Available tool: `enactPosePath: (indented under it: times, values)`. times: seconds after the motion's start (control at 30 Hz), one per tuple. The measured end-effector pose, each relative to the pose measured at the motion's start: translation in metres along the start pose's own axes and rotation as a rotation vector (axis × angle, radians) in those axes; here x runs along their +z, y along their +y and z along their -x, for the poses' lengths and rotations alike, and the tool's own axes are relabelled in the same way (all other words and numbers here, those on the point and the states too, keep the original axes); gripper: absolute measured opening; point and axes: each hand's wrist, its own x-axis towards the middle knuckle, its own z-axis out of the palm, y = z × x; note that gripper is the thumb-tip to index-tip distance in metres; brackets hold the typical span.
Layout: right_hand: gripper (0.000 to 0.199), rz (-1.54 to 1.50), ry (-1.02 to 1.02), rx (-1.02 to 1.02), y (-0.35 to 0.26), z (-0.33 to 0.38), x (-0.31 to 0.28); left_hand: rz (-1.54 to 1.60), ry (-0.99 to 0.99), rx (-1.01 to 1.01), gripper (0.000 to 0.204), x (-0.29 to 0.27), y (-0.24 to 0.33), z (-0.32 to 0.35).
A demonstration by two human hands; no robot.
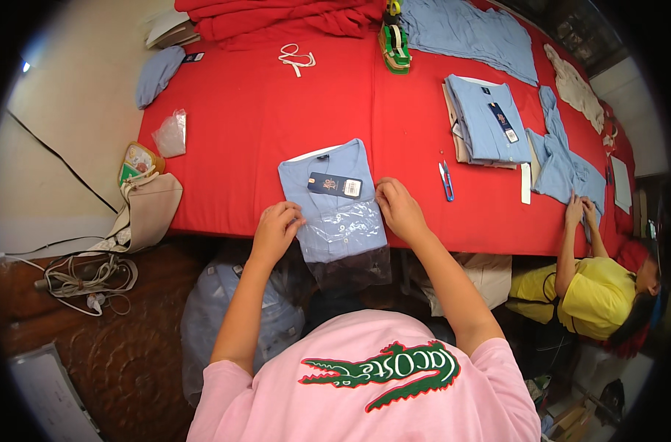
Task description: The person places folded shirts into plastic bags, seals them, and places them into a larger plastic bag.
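Note:
A folded light-blue shirt (328, 195) with a dark hang tag lies at the near edge of the red table (262, 110). Its lower half sits inside a clear plastic bag (346, 247) that hangs over the table edge. My left hand (278, 225) grips the bag's left side at the shirt's edge. My right hand (398, 208) holds the bag's right side beside the shirt.
Blue thread snips (447, 181) lie right of my right hand. A stack of folded blue shirts (486, 121) sits further right, and a co-worker in yellow (589, 291) handles another blue shirt (567, 166). A tape dispenser (394, 44), small plastic bag (171, 134) and beige bag (148, 210) are around.

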Motion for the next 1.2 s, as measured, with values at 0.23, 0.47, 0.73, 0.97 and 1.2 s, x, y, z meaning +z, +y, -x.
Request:
enactPosePath:
  times: [0.23, 0.47, 0.73, 0.97, 1.2]
  values:
    - [0.011, 0.036, -0.239, -0.325, -0.011, -0.021, -0.016, 0.117, -0.073, -0.130, 0.015, -0.006, 0.006, 0.004]
    - [0.013, 0.047, -0.322, -0.169, 0.004, -0.045, -0.019, 0.010, -0.177, -0.091, 0.016, -0.016, -0.009, -0.013]
    - [0.011, -0.070, -0.315, -0.024, 0.014, -0.043, -0.015, -0.094, -0.368, -0.071, 0.021, -0.021, -0.036, -0.053]
    - [0.009, -0.036, -0.362, 0.086, 0.008, -0.059, -0.018, -0.097, -0.509, -0.104, 0.021, -0.022, -0.048, -0.097]
    - [0.012, 0.205, -0.291, -0.062, -0.001, -0.080, -0.018, -0.136, -0.574, -0.067, 0.020, -0.036, -0.059, -0.139]
